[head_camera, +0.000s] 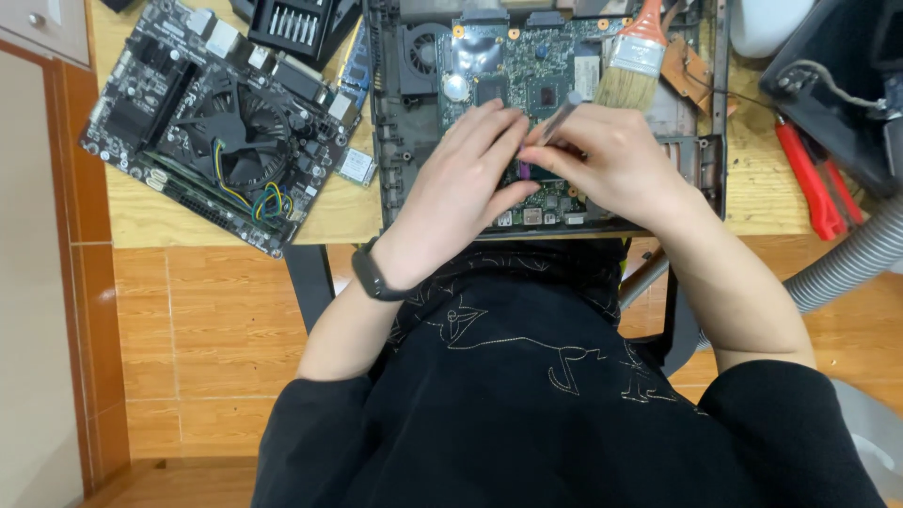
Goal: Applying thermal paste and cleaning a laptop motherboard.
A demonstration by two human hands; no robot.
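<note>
An opened dark laptop chassis lies on the wooden desk with its green circuit board and a fan exposed. My left hand rests on the board's near part, fingers together, touching it beside a small purple part. My right hand grips a slim grey screwdriver, whose tip points down at the board between both hands. A black band is on my left wrist.
A separate motherboard with a round cooler fan lies at the left, a small card beside it. A screwdriver bit case sits behind. A paintbrush lies on the chassis. Red-handled pliers and a grey hose are at the right.
</note>
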